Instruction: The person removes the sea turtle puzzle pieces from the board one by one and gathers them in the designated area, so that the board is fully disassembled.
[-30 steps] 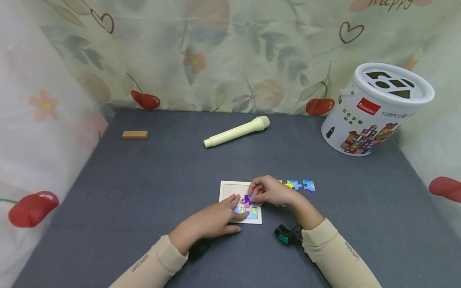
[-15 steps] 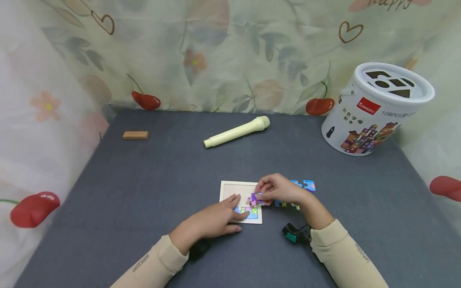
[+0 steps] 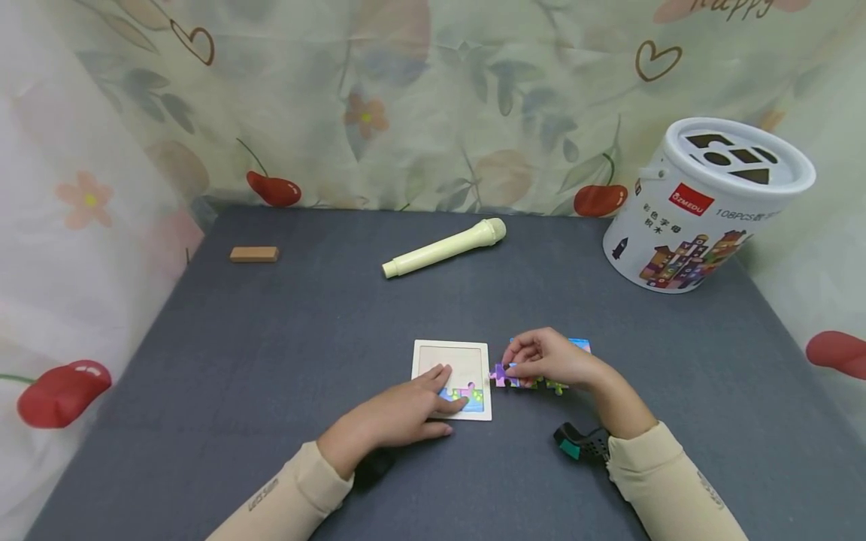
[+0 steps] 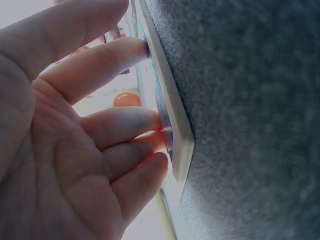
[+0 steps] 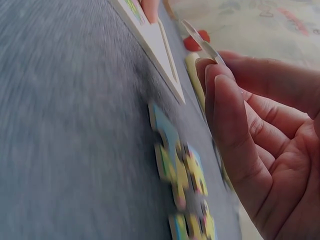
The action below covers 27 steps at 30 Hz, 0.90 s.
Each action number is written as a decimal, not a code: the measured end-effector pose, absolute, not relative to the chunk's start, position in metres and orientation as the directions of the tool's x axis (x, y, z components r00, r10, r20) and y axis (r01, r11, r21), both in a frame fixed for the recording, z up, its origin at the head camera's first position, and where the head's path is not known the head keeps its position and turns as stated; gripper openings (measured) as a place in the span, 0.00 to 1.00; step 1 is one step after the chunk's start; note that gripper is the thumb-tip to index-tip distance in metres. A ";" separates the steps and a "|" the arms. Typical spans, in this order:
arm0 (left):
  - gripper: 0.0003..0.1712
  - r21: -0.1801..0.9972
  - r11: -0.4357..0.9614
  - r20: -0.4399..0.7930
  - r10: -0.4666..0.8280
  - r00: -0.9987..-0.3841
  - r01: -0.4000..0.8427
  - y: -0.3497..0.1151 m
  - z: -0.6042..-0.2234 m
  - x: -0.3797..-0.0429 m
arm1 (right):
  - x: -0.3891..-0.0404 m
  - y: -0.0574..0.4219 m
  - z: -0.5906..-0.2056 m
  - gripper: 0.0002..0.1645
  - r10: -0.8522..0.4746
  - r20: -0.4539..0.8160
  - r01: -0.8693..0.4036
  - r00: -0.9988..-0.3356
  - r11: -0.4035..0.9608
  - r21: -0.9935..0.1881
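Note:
A white puzzle tray (image 3: 449,356) lies on the dark table, with joined colourful pieces (image 3: 471,394) along its lower part. My left hand (image 3: 409,409) rests on the tray's lower left, its fingers spread and fairly straight; in the left wrist view, fingertips (image 4: 155,120) meet the tray near its rim. Just right of the tray, my right hand (image 3: 555,359) pinches a purple puzzle piece (image 3: 500,375) between thumb and fingers. The right wrist view catches this held piece (image 5: 200,42) edge-on, raised above the table. Loose puzzle pieces (image 5: 169,137) lie below that hand, partly hidden by it in the head view.
A cream toy microphone (image 3: 444,248) lies farther back, and a small wooden block (image 3: 254,254) at the back left. The white bucket (image 3: 704,214) with shape holes in its lid stands at the back right. Patterned cloth (image 3: 419,105) hangs behind and at both sides.
My right hand has carried the purple piece rightward, from over the tray to beside it above the loose pieces. The left hand stays in place on the tray.

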<state>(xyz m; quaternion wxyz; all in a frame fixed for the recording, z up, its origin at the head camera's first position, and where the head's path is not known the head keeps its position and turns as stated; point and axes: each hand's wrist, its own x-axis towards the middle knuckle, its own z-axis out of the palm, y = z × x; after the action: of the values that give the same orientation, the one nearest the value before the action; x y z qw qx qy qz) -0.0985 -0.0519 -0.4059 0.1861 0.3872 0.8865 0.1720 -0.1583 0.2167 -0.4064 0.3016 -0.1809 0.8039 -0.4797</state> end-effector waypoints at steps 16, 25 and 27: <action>0.24 0.459 0.640 -0.197 0.750 -0.631 0.617 -0.053 -0.405 -0.098 | -0.152 0.265 -0.404 0.16 -0.518 -0.312 0.013 -0.796 0.500 -0.866; 0.24 0.448 0.637 -0.184 0.752 -0.633 0.627 -0.052 -0.407 -0.098 | -0.146 0.285 -0.403 0.17 -0.499 -0.288 0.005 -0.817 0.493 -0.870; 0.24 0.448 0.637 -0.183 0.752 -0.633 0.627 -0.052 -0.407 -0.098 | -0.145 0.289 -0.403 0.17 -0.493 -0.286 0.001 -0.822 0.501 -0.865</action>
<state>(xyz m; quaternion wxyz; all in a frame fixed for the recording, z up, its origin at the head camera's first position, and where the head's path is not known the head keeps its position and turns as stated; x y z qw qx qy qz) -0.0978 -0.0525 -0.4065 0.1793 0.3889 0.8867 0.1742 -0.1450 0.2892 -0.4028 0.2589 -0.1490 0.8267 -0.4768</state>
